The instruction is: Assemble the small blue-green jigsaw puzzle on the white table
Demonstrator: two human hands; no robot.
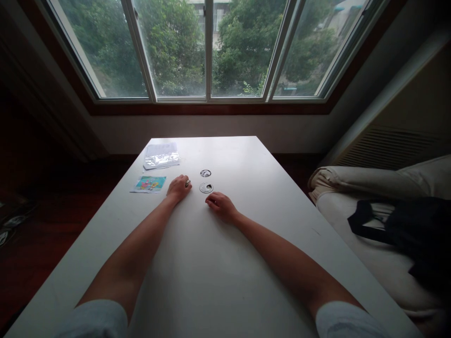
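Note:
Curled fingers of my left hand [179,188] close around a small round piece [187,183], patterned dark and light, of which only the edge shows. Two flat round stickers or cards with black-and-white pictures lie on the white table: the upper round card [206,173] and, below it, the lower round card [206,188]. My right hand [221,206] rests just below and right of the lower card, its fingers bent and closed. Whatever may be in its fingertips is hidden.
A colourful picture sheet [150,184] lies left of my left hand on the white table [197,281]. Behind it are clear plastic sleeves [162,155]. A pale sofa [338,216] with a dark cloth bag [405,225] stands to the right. The window [207,51] is ahead.

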